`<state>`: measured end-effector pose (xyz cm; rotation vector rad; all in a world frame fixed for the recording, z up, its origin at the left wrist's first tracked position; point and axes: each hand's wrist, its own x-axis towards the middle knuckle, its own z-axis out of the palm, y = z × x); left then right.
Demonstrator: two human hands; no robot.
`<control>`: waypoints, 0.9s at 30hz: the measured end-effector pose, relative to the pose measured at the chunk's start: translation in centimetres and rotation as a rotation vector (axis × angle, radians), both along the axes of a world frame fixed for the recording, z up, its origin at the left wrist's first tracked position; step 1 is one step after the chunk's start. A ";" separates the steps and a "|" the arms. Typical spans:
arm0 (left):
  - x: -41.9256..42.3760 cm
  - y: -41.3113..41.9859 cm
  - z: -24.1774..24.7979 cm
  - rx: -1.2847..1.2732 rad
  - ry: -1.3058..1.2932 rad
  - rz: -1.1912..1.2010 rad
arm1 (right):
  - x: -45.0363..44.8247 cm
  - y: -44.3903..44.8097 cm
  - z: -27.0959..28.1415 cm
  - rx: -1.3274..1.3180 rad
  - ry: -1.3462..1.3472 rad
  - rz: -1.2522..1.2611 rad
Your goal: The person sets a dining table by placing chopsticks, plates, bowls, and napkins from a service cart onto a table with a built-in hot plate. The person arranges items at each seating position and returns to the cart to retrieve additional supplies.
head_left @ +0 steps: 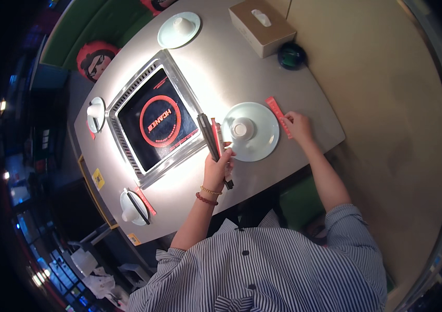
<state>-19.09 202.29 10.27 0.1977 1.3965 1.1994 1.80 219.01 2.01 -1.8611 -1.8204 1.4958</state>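
My left hand (219, 163) grips several dark chopsticks (208, 132) together with red-and-white slim packets (217, 134). The bundle stands over the left edge of a pale round plate (261, 144). On that plate sits a small white cup (242, 129), bottom up. To the plate's right, a red slim packet (273, 105) lies on the table, and the fingertips of my right hand (298, 124) pinch its lower half. What is inside the packets is hidden.
A black cooktop (160, 121) in a metal frame (184, 84) is set into the table (221, 70). Other plates with cups stand at the far side (165, 37), left (93, 124) and lower left (141, 202). A tissue box (261, 29) and a dark round object (292, 55) are at upper right.
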 end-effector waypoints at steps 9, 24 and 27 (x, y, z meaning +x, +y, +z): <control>1.7 0.5 3.6 0.158 -0.504 -0.310 | -6.1 -1.5 9.8 -0.306 0.764 0.194; 0.8 -0.6 4.6 0.260 -0.611 -0.431 | -8.6 0.3 12.9 -0.514 0.793 0.435; 0.4 -0.7 4.7 0.278 -0.633 -0.455 | -8.9 1.4 13.8 -0.425 0.833 0.286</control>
